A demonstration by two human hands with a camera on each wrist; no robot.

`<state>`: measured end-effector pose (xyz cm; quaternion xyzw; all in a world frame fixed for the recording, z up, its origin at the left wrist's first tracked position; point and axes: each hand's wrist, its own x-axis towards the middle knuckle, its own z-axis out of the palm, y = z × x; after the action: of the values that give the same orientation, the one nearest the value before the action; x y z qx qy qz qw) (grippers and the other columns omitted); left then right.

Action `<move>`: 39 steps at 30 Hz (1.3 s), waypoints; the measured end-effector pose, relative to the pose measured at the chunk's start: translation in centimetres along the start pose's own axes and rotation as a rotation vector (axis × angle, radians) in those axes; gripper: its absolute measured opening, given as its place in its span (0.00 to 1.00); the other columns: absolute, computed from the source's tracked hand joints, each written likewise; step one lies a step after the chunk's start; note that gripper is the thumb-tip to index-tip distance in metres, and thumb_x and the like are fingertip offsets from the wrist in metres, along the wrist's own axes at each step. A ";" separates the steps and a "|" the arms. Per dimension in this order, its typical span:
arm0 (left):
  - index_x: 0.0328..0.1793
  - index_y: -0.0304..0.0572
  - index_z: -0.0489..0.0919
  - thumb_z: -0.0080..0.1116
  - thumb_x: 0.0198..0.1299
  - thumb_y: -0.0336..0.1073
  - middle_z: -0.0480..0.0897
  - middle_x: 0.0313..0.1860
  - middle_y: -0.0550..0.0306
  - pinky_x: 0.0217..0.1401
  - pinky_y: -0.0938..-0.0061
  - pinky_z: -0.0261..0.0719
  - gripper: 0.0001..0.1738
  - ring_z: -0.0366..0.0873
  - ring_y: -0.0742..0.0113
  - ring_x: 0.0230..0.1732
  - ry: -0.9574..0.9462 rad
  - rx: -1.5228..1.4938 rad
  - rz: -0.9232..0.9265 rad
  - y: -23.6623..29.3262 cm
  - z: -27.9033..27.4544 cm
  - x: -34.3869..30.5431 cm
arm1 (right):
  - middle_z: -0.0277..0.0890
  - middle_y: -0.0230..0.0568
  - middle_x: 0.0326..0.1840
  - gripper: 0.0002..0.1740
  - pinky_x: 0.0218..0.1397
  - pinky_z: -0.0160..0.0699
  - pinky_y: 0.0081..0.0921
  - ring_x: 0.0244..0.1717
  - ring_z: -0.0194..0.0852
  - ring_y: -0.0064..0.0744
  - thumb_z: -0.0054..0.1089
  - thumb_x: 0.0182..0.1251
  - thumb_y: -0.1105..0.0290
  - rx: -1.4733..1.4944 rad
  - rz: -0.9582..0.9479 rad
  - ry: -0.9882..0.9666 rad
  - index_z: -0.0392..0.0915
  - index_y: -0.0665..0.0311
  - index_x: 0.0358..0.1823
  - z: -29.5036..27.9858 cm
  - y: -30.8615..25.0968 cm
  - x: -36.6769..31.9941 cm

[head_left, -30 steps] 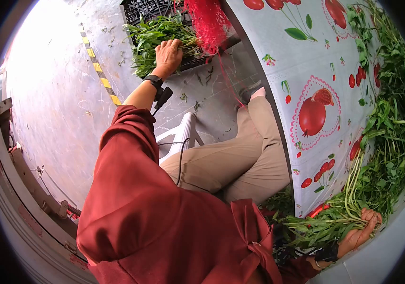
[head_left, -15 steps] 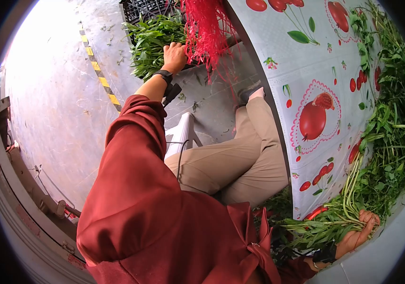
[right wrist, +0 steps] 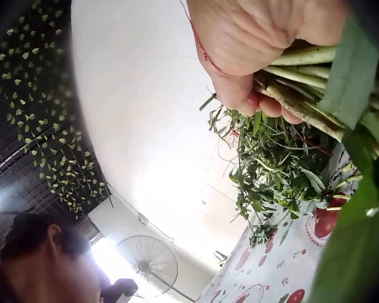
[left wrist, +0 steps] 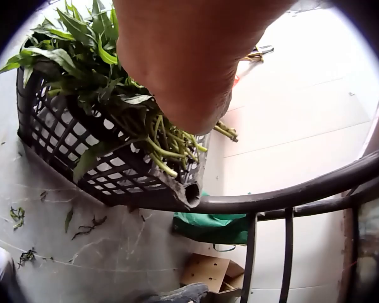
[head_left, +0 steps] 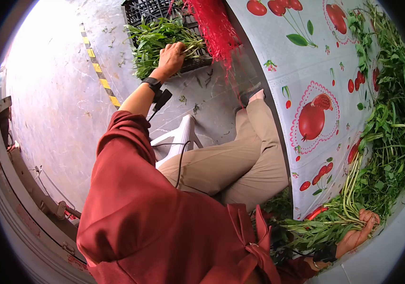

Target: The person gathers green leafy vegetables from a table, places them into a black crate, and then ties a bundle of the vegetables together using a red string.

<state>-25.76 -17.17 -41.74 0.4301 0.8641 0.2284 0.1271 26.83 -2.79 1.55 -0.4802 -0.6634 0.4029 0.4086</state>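
My left hand is over long-leaved greens in a black plastic crate, fingers bent down at the pale stems. In the left wrist view the wrist covers those fingers, so I cannot tell whether they grip. Stem ends stick out over the crate's mesh side. At the table's near right corner, my right hand grips a bunch of leafy greens by the stems. The right wrist view shows curled fingers round pale stems.
A heap of greens runs along the far side of the fruit-print tablecloth. Red plastic strings hang at the table edge beside the crate. A white stool stands near my legs. Yellow-black tape marks the floor.
My left hand went right to the red strings, then came back left over the crate's greens. The strings swung aside, showing more stems. My right hand stays about where it was, still gripping its bunch.
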 end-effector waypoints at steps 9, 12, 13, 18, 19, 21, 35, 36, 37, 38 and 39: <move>0.45 0.45 0.77 0.49 0.61 0.37 0.80 0.35 0.53 0.51 0.66 0.69 0.10 0.74 0.59 0.44 0.107 -0.546 -0.145 -1.9 -3.8 0.5 | 0.51 0.32 0.26 0.05 0.45 0.56 0.26 0.31 0.49 0.25 0.36 0.71 0.69 -0.045 -0.020 0.088 0.57 0.63 0.38 1.8 -0.7 -0.3; 0.43 0.38 0.77 0.41 0.68 0.31 0.78 0.34 0.64 0.49 0.80 0.68 0.11 0.73 0.76 0.40 0.145 -0.814 -0.130 -1.3 -6.0 0.5 | 0.51 0.32 0.26 0.04 0.44 0.56 0.26 0.31 0.50 0.25 0.39 0.70 0.70 -0.019 -0.019 0.123 0.58 0.63 0.38 1.5 -0.7 -0.3; 0.43 0.38 0.77 0.42 0.68 0.32 0.79 0.35 0.63 0.50 0.80 0.68 0.11 0.74 0.75 0.40 0.176 -0.880 -0.139 -1.4 -6.5 0.5 | 0.52 0.32 0.26 0.04 0.44 0.57 0.26 0.30 0.50 0.25 0.40 0.70 0.71 0.027 0.019 0.114 0.59 0.63 0.38 0.5 -0.4 0.0; 0.45 0.40 0.77 0.44 0.69 0.35 0.80 0.38 0.62 0.52 0.81 0.67 0.11 0.74 0.76 0.43 0.360 -1.041 -0.148 -0.3 -11.3 -0.1 | 0.54 0.32 0.26 0.04 0.44 0.58 0.27 0.29 0.51 0.25 0.43 0.70 0.72 0.085 0.013 0.086 0.59 0.64 0.38 -0.8 0.2 0.1; 0.45 0.40 0.78 0.44 0.69 0.35 0.81 0.37 0.62 0.52 0.80 0.67 0.11 0.75 0.75 0.44 0.365 -1.073 -0.161 0.0 -12.7 -0.2 | 0.54 0.32 0.26 0.05 0.45 0.58 0.27 0.30 0.51 0.25 0.43 0.70 0.72 0.079 0.004 0.085 0.60 0.64 0.38 -0.6 0.1 0.0; 0.44 0.39 0.78 0.45 0.69 0.35 0.81 0.38 0.61 0.52 0.80 0.68 0.11 0.76 0.74 0.44 0.429 -1.137 -0.065 0.5 -15.0 -0.2 | 0.54 0.32 0.26 0.05 0.45 0.58 0.28 0.30 0.51 0.25 0.43 0.70 0.71 0.081 -0.012 0.085 0.60 0.64 0.37 0.3 -0.2 -0.2; 0.52 0.36 0.71 0.40 0.70 0.39 0.71 0.29 0.61 0.43 0.74 0.71 0.15 0.69 0.72 0.32 0.243 -1.169 0.337 17.6 -31.2 -1.2 | 0.72 0.35 0.22 0.06 0.32 0.67 0.19 0.24 0.70 0.24 0.57 0.59 0.73 0.165 -0.104 0.175 0.73 0.67 0.35 0.6 -0.4 -0.3; 0.52 0.36 0.71 0.41 0.70 0.39 0.70 0.28 0.62 0.41 0.75 0.71 0.15 0.67 0.73 0.30 0.141 -1.217 0.406 20.2 -30.9 -1.4 | 0.72 0.34 0.21 0.06 0.31 0.67 0.19 0.24 0.70 0.24 0.58 0.59 0.72 0.183 -0.105 0.169 0.73 0.67 0.35 0.5 -0.2 -0.2; 0.52 0.36 0.71 0.41 0.70 0.39 0.69 0.27 0.63 0.39 0.76 0.70 0.15 0.66 0.75 0.28 0.047 -1.255 0.470 22.6 -30.9 -1.6 | 0.72 0.34 0.21 0.06 0.30 0.66 0.20 0.24 0.70 0.23 0.59 0.59 0.72 0.207 -0.107 0.153 0.73 0.67 0.35 0.5 -0.4 -0.3; 0.51 0.36 0.72 0.43 0.69 0.39 0.67 0.24 0.65 0.34 0.79 0.67 0.14 0.63 0.77 0.24 0.054 -1.231 0.492 25.7 -30.4 -2.2 | 0.72 0.33 0.22 0.07 0.29 0.65 0.19 0.23 0.70 0.23 0.59 0.59 0.72 0.240 -0.117 0.144 0.73 0.67 0.35 0.5 -0.7 -0.5; 0.51 0.36 0.73 0.44 0.69 0.39 0.66 0.22 0.66 0.30 0.82 0.64 0.14 0.62 0.78 0.23 0.004 -1.232 0.470 29.2 -30.4 -3.2 | 0.71 0.33 0.22 0.06 0.28 0.65 0.18 0.23 0.70 0.22 0.59 0.59 0.73 0.258 -0.107 0.145 0.73 0.67 0.35 0.5 -0.7 -0.6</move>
<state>-16.49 -13.02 -0.72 0.4555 0.4586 0.7037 0.2951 26.29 -3.63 1.95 -0.4157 -0.5994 0.4267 0.5346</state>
